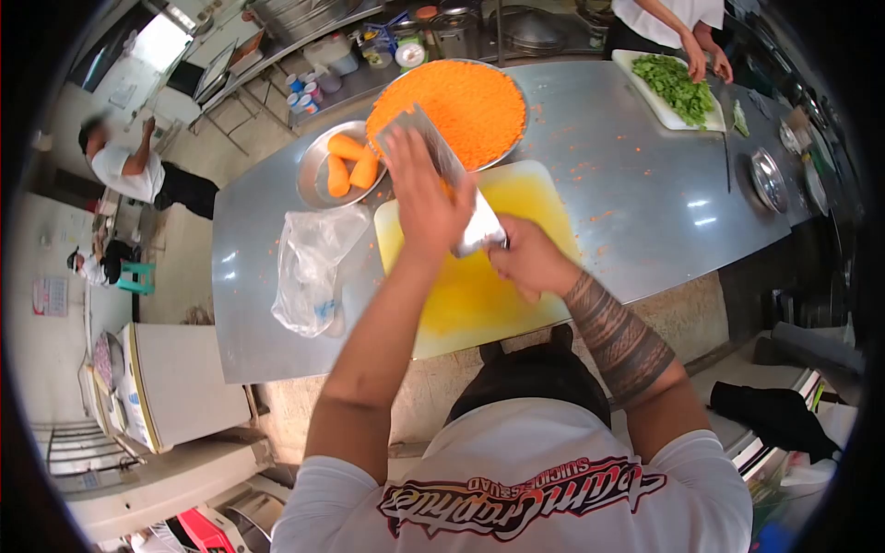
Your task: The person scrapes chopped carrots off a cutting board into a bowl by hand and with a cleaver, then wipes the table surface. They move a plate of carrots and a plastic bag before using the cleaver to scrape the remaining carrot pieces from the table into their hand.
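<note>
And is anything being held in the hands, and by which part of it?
The right hand holds a cleaver by its handle; the left hand appears laid flat along the blade.

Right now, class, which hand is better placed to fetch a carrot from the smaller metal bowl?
Probably the left hand: it is nearer the smaller metal bowl and its carrots, while the right hand grips the cleaver.

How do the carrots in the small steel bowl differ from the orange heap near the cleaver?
The carrots are large, smooth pieces; the heap is fine bits. The carrots are few, with bare metal of the steel bowl showing around them; the heap spreads as one broad mound. Both are orange.
</note>
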